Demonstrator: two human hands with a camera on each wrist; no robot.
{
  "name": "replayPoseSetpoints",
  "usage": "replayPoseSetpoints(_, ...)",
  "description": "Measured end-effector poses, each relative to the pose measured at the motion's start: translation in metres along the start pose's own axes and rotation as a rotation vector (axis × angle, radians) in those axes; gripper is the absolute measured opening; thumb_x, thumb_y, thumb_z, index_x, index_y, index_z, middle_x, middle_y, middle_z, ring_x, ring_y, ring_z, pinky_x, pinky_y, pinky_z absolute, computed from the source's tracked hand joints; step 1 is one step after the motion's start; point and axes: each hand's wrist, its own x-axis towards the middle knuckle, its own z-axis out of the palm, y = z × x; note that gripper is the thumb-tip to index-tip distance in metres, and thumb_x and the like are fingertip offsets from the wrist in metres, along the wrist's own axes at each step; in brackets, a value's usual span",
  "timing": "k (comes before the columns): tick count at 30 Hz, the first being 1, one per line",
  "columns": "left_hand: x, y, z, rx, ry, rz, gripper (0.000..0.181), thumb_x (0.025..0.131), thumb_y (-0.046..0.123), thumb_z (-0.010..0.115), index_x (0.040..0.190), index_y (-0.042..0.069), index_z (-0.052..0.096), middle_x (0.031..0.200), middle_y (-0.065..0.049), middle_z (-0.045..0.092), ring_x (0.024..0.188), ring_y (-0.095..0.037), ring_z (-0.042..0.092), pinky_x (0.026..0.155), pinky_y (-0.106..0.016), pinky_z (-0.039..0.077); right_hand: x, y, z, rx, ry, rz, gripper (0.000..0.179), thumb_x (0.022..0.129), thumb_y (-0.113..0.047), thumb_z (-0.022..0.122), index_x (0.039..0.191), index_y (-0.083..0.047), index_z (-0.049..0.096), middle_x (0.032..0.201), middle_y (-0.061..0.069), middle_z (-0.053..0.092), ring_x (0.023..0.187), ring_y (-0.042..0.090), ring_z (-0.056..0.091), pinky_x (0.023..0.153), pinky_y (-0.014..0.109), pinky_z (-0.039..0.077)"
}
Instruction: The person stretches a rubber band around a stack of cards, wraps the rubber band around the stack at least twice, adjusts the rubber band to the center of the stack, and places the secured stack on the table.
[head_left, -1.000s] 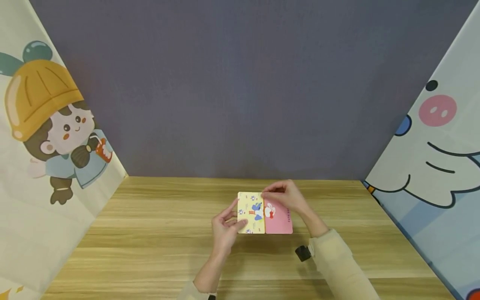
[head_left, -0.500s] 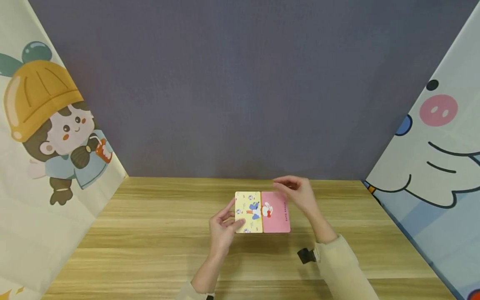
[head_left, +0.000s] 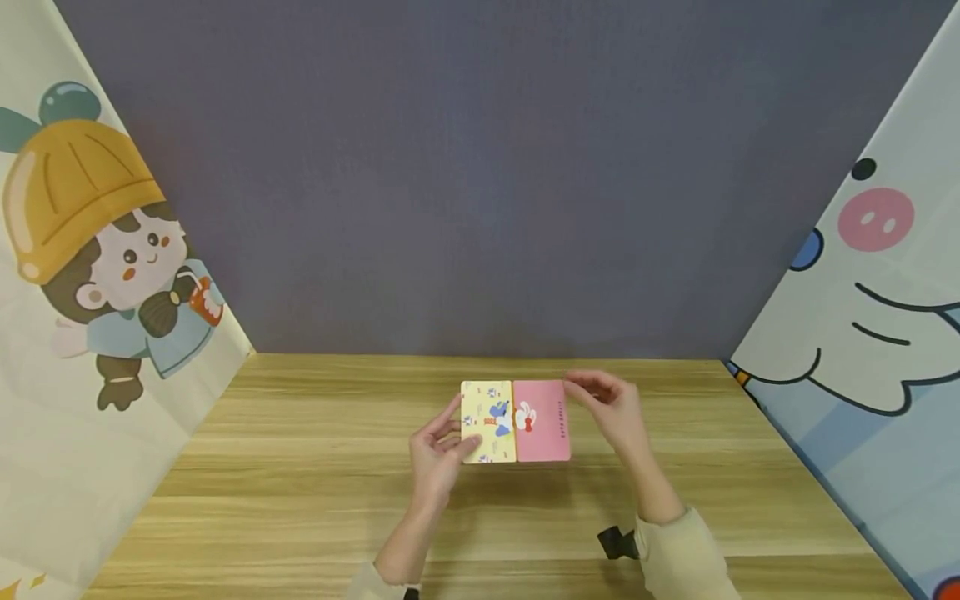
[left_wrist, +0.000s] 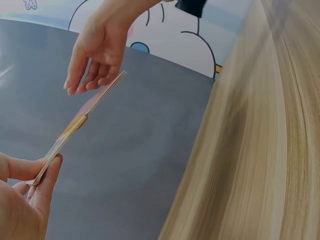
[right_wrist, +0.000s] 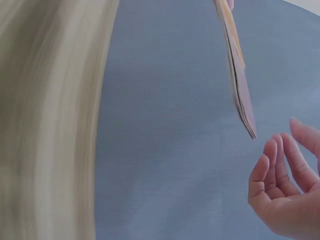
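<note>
A small booklet (head_left: 543,437) is spread flat, its left half pale yellow with blue and red cartoon figures, its right half pink with a white rabbit at the fold. My left hand (head_left: 432,468) pinches the yellow half at its lower left, thumb on the face and fingers behind. In the left wrist view, the booklet (left_wrist: 60,142) appears edge-on, tilted and raised above the table. My right hand (head_left: 621,421) hovers by the pink half's upper right corner with loosely bent fingers. The right wrist view shows a gap between that hand (right_wrist: 287,185) and the booklet's edge (right_wrist: 245,112).
Beneath both hands lies a wood-grain table (head_left: 300,500). A dark grey panel (head_left: 480,183) rises behind it. Cartoon-printed sheets stand left (head_left: 45,450) and right (head_left: 922,442). A black wrist device (head_left: 617,542) juts from the right sleeve.
My right hand has left the fold at the top and moved right to the pink half's outer corner. The booklet has drifted slightly left with my left hand, which keeps its grip.
</note>
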Motion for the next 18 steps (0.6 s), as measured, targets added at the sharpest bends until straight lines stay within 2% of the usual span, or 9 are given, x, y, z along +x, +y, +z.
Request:
replayPoseSetpoints(3, 0.001, -0.001, -0.001, -0.005, 0.007, 0.001, 0.060, 0.062, -0.019, 0.063, 0.117, 0.004, 0.057, 0.077, -0.016, 0.060, 0.048, -0.011, 0.054, 0.042, -0.015, 0.044, -0.004, 0.047, -0.008, 0.036, 0.016, -0.035, 0.023, 0.080, -0.013, 0.065, 0.101, -0.003, 0.065, 0.094, 0.008, 0.065, 0.075, 0.016, 0.060, 0.062, 0.023, 0.051)
replayPoseSetpoints(6, 0.002, -0.001, -0.003, -0.007, 0.008, -0.003, 0.060, 0.062, -0.019, 0.063, 0.117, 0.005, 0.057, 0.078, -0.016, 0.061, 0.048, -0.012, 0.055, 0.041, -0.015, 0.043, -0.005, 0.112, -0.014, 0.037, 0.043, -0.069, 0.028, 0.080, -0.013, 0.065, 0.107, -0.007, 0.063, 0.096, 0.007, 0.064, 0.074, 0.016, 0.061, 0.058, 0.023, 0.052)
replayPoseSetpoints(8, 0.003, -0.001, -0.004, -0.005, 0.004, -0.003, 0.060, 0.062, -0.019, 0.063, 0.117, 0.005, 0.057, 0.077, -0.016, 0.061, 0.048, -0.012, 0.055, 0.041, -0.014, 0.043, -0.010, 0.114, -0.013, 0.026, 0.063, -0.060, 0.031, 0.080, -0.009, 0.065, 0.110, -0.006, 0.061, 0.096, 0.009, 0.063, 0.072, 0.018, 0.061, 0.055, 0.024, 0.052)
replayPoseSetpoints(10, 0.003, -0.001, -0.004, -0.001, 0.000, 0.001, 0.059, 0.062, -0.019, 0.063, 0.117, 0.004, 0.057, 0.077, -0.016, 0.061, 0.049, -0.012, 0.056, 0.042, -0.015, 0.044, -0.015, 0.106, -0.007, 0.072, 0.054, -0.060, 0.033, 0.079, -0.010, 0.066, 0.112, -0.005, 0.060, 0.095, 0.010, 0.063, 0.072, 0.017, 0.061, 0.053, 0.024, 0.052)
replayPoseSetpoints(12, 0.003, 0.000, -0.004, -0.001, -0.004, 0.007, 0.059, 0.062, -0.019, 0.063, 0.117, 0.004, 0.057, 0.077, -0.017, 0.061, 0.050, -0.012, 0.056, 0.043, -0.016, 0.046, -0.023, 0.069, 0.002, 0.091, 0.057, -0.013, 0.033, 0.079, -0.007, 0.066, 0.110, 0.000, 0.059, 0.091, 0.014, 0.062, 0.071, 0.019, 0.061, 0.053, 0.028, 0.053)
replayPoseSetpoints(15, 0.004, 0.001, -0.004, -0.002, -0.007, 0.014, 0.059, 0.062, -0.019, 0.063, 0.116, 0.004, 0.057, 0.078, -0.017, 0.061, 0.050, -0.012, 0.057, 0.044, -0.017, 0.047, -0.033, 0.010, 0.015, 0.063, 0.063, 0.055, 0.031, 0.078, -0.004, 0.065, 0.106, 0.008, 0.058, 0.086, 0.017, 0.061, 0.068, 0.016, 0.060, 0.053, 0.029, 0.053)
replayPoseSetpoints(18, 0.004, 0.001, -0.004, 0.006, -0.013, 0.015, 0.059, 0.062, -0.019, 0.063, 0.116, 0.004, 0.057, 0.079, -0.018, 0.060, 0.050, -0.012, 0.056, 0.045, -0.017, 0.048, -0.037, -0.023, 0.022, 0.007, 0.079, 0.141, 0.028, 0.078, 0.002, 0.062, 0.103, 0.014, 0.057, 0.084, 0.021, 0.060, 0.066, 0.013, 0.059, 0.054, 0.029, 0.053)
